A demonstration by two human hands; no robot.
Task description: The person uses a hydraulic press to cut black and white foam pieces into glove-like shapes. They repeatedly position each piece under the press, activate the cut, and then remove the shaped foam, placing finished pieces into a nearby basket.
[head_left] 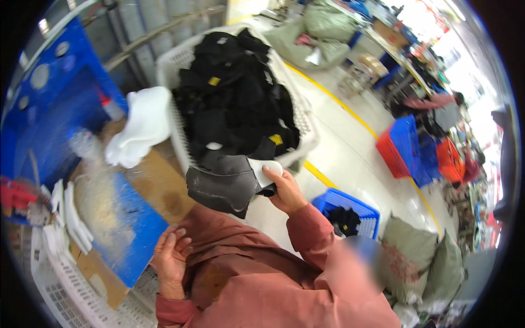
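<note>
My right hand (288, 190) grips a dark grey fabric sleeve (221, 180) with a seam across it. From the sleeve's right end sticks out a white pad (265, 168), pinched under my thumb. The rest of the pad, if it goes further in, is hidden by the fabric. Empty, with its fingers apart and loosely bent, my left hand (171, 256) rests by my lap beside the blue work surface. Just beyond the sleeve stands a white plastic basket (303, 112) heaped with black fabric pieces (229, 98), some with yellow labels.
Curved white pads (145, 123) lie stacked left of the basket, and more white pieces (71, 218) sit at far left. A dusty blue board (136, 218) lies on cardboard. At right are a blue basket (372, 210), stuffed sacks (410, 254) and red and blue crates (395, 153).
</note>
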